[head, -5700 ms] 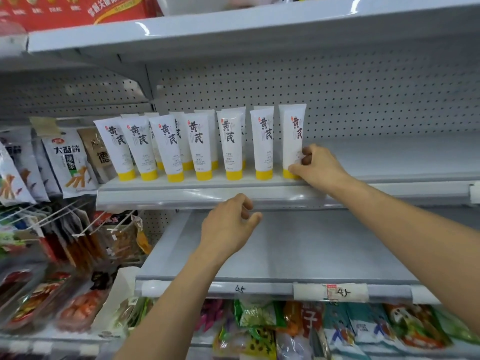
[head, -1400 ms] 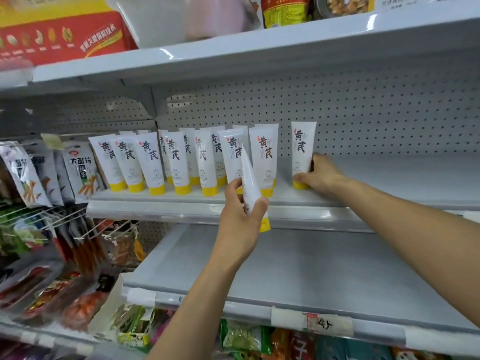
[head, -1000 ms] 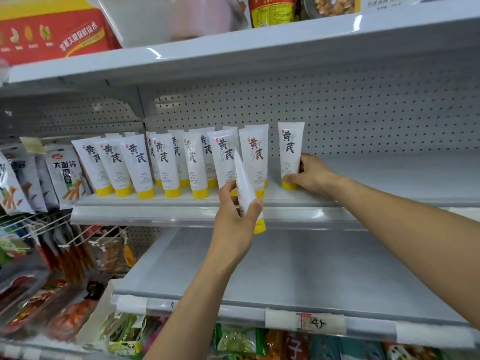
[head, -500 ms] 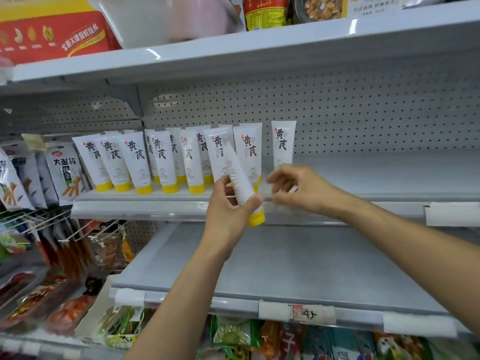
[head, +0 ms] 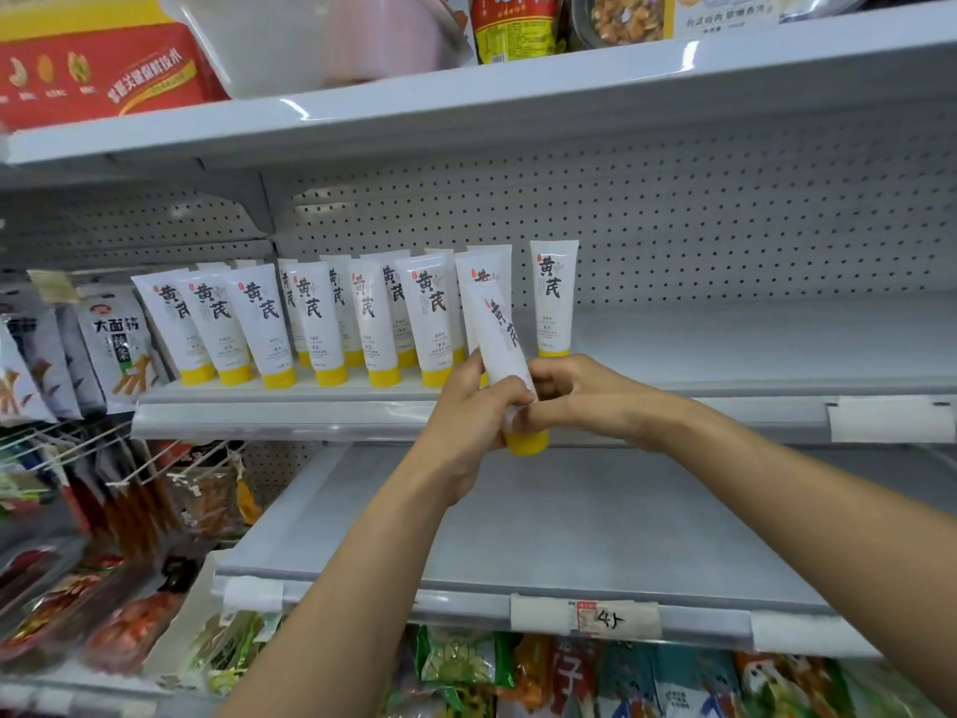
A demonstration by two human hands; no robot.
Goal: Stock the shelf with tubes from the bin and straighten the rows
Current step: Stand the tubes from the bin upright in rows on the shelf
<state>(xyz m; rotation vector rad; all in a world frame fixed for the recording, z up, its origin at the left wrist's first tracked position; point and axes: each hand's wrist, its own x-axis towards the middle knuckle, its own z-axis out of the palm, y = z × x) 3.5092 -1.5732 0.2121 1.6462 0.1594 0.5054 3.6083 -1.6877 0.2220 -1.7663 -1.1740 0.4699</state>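
A white tube with a yellow cap [head: 501, 349] is held cap-down in front of the shelf edge. My left hand [head: 471, 406] grips its lower part from the left. My right hand [head: 575, 396] meets it from the right, fingers curled onto the tube just above the cap. Behind them, several matching tubes [head: 321, 323] stand cap-down in rows on the grey shelf [head: 725, 349]. One tube [head: 553, 298] stands alone at the right end of the row, with a gap to its left.
The shelf right of the tubes is bare back to the pegboard. A wider shelf [head: 569, 526] below carries a price label [head: 600, 619]. Snack bags [head: 111, 344] hang at left. A translucent bin [head: 321, 38] sits on the top shelf.
My right hand has left the end tube on the shelf and come to the tube in my left hand. My left hand has turned that tube more upright.
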